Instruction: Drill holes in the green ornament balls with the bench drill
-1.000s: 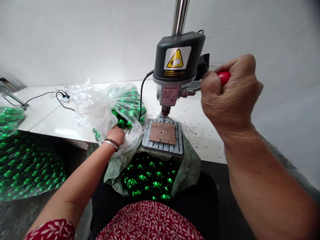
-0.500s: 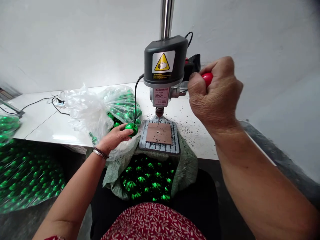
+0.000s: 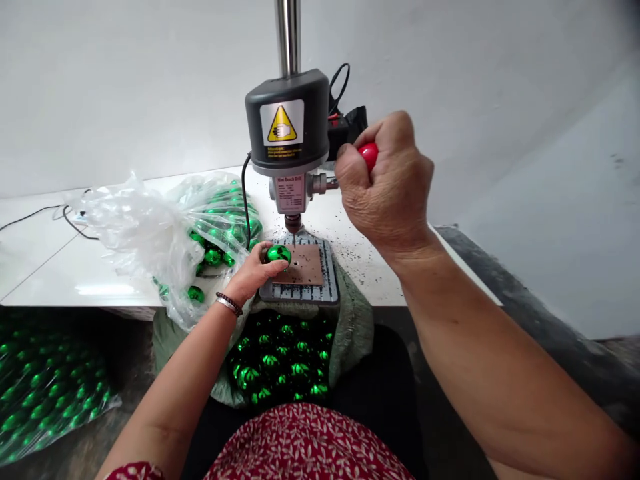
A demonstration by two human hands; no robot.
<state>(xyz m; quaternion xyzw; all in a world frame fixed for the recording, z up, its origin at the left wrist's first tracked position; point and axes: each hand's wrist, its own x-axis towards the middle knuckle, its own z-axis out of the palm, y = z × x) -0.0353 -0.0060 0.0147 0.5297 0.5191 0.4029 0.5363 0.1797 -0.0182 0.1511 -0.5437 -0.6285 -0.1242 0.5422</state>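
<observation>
A shiny green ball (image 3: 279, 256) is held between the thumb and fingers of my left hand (image 3: 256, 272), over the left part of a brown board (image 3: 311, 267). The board lies on the slotted metal base (image 3: 329, 283) of a small bench drill (image 3: 287, 127). The drill's bit points down just right of the ball, apart from it. My right hand (image 3: 393, 183) is closed round the red knob (image 3: 369, 157) on the drill's right side. A small hole shows in the board below the bit.
An opened plastic bag (image 3: 150, 233) with several green balls lies left of the drill. Below the base, a green sack (image 3: 354, 327) holds more balls. Another full bag (image 3: 50, 387) stands at lower left. Dark shavings dot the white table (image 3: 383, 283).
My left hand has carried the green ball rightward, from beside the base to over the board. My right hand is still on the red knob. The whole view has shifted, with the drill now further left.
</observation>
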